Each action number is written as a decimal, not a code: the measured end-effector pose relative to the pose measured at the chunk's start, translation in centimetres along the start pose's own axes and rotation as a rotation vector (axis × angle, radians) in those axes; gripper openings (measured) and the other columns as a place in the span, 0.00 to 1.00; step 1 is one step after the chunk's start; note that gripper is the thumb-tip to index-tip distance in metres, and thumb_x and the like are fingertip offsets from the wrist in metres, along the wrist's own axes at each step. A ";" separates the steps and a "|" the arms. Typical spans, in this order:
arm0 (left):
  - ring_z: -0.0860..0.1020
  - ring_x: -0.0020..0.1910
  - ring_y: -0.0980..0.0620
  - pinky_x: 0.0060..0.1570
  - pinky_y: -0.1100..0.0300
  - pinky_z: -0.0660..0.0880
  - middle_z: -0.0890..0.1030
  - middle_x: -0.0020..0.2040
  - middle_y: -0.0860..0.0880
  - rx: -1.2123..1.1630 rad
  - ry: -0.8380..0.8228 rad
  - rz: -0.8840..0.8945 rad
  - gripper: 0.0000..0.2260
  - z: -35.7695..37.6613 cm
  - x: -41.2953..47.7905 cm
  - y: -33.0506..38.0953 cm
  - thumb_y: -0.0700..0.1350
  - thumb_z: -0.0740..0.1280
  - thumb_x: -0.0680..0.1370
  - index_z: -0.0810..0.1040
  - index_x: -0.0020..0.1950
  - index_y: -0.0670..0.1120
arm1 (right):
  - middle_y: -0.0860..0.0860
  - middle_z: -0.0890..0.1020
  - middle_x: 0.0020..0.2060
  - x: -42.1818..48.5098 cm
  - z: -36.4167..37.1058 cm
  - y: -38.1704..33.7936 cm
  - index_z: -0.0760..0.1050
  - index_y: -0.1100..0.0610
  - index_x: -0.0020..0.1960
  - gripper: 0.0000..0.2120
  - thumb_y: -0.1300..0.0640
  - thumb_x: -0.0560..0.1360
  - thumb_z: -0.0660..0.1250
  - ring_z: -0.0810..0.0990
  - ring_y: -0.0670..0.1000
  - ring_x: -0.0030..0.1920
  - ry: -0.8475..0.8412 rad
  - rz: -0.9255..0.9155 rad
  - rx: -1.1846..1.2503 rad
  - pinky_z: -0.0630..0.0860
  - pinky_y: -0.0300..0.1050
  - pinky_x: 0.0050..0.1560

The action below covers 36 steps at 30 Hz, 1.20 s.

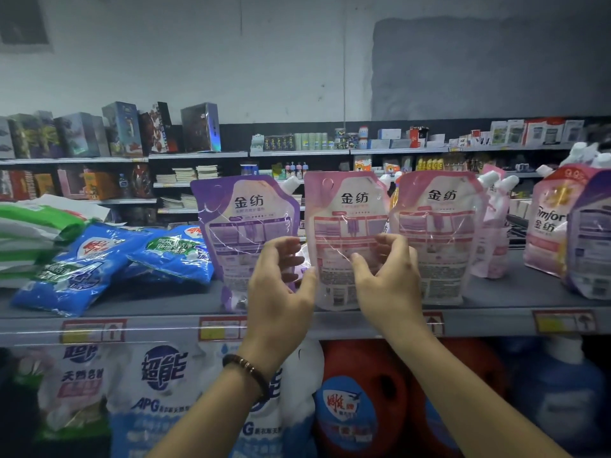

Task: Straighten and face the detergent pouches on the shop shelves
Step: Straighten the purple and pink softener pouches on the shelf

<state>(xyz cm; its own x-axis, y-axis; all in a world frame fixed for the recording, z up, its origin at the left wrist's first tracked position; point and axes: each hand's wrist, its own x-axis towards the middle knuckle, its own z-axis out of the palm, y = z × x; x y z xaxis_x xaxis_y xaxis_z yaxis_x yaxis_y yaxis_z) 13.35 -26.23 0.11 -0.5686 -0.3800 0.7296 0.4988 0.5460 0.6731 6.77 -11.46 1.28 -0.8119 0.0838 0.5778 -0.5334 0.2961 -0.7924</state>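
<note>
Centre frame: we held the pink pouch (347,206) by its sides, left hand (281,285) and right hand (388,279) both curled. Pouch stood upright.

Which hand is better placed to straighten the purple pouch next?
Probably the left. The left hand is directly beside the purple pouch, while the right hand grips the far edge of the middle pink pouch, further from it.

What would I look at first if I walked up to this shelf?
Probably the tall shiny pink plastic pouch standing mid-shelf, with the left hand curled at one edge and the right hand gripping the other. Next, the matching purple plastic pouch upright to its left, and the crinkly blue plastic bags lying flat at the far left.
</note>
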 end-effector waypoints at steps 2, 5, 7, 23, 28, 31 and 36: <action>0.79 0.64 0.63 0.61 0.66 0.77 0.80 0.63 0.60 -0.055 -0.085 -0.078 0.21 1.1 -0.1 0.1 0.42 0.74 0.80 0.73 0.70 0.54 | 0.48 0.72 0.61 0.5 -0.6 0.4 0.70 0.49 0.66 0.17 0.49 0.81 0.71 0.77 0.44 0.52 -0.013 0.036 -0.018 0.69 0.29 0.45; 0.79 0.64 0.63 0.63 0.60 0.77 0.78 0.63 0.65 -0.098 -0.183 -0.226 0.23 2.3 0.1 0.0 0.47 0.74 0.81 0.68 0.69 0.63 | 0.49 0.77 0.62 1.2 -1.4 1.0 0.71 0.49 0.66 0.15 0.50 0.82 0.70 0.79 0.45 0.54 -0.055 0.086 0.012 0.71 0.32 0.48; 0.81 0.60 0.65 0.61 0.57 0.80 0.80 0.61 0.64 -0.098 -0.209 -0.297 0.22 3.1 0.4 -0.2 0.49 0.74 0.81 0.67 0.66 0.66 | 0.49 0.79 0.62 1.6 -1.7 1.2 0.71 0.50 0.69 0.17 0.49 0.82 0.69 0.80 0.50 0.59 -0.106 0.129 0.011 0.75 0.43 0.56; 0.84 0.55 0.57 0.62 0.47 0.82 0.85 0.56 0.57 -0.008 -0.187 -0.355 0.23 5.5 2.6 -2.9 0.42 0.81 0.74 0.75 0.63 0.54 | 0.48 0.81 0.54 4.2 -1.7 2.1 0.75 0.52 0.62 0.12 0.48 0.82 0.71 0.81 0.52 0.53 -0.223 0.239 -0.043 0.76 0.47 0.51; 0.83 0.54 0.62 0.55 0.58 0.82 0.85 0.55 0.58 0.009 -0.098 -0.271 0.22 5.6 1.9 -3.0 0.42 0.81 0.74 0.76 0.62 0.53 | 0.46 0.83 0.50 4.2 -2.0 2.2 0.78 0.51 0.56 0.10 0.51 0.79 0.76 0.81 0.48 0.48 -0.192 0.202 -0.054 0.75 0.43 0.44; 0.84 0.54 0.60 0.53 0.55 0.84 0.85 0.54 0.57 -0.018 -0.067 -0.242 0.21 5.7 1.5 -3.3 0.37 0.79 0.75 0.76 0.60 0.52 | 0.44 0.82 0.48 3.9 -2.1 2.2 0.78 0.50 0.52 0.08 0.54 0.78 0.77 0.82 0.49 0.51 -0.185 0.171 0.022 0.78 0.48 0.52; 0.85 0.55 0.52 0.54 0.50 0.85 0.85 0.52 0.58 -0.137 -0.031 -0.204 0.20 5.7 1.0 -2.8 0.30 0.77 0.75 0.76 0.59 0.50 | 0.46 0.82 0.48 3.0 -2.4 2.3 0.76 0.47 0.53 0.11 0.52 0.76 0.78 0.82 0.48 0.48 -0.118 0.043 0.080 0.84 0.55 0.52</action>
<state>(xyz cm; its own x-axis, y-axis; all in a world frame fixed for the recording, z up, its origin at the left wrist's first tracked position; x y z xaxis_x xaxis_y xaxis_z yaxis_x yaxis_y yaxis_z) 7.62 -23.88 -1.72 -0.6857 -0.4474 0.5741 0.4542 0.3533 0.8179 3.68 -8.27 1.68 -0.8539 -0.0188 0.5201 -0.5113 0.2172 -0.8315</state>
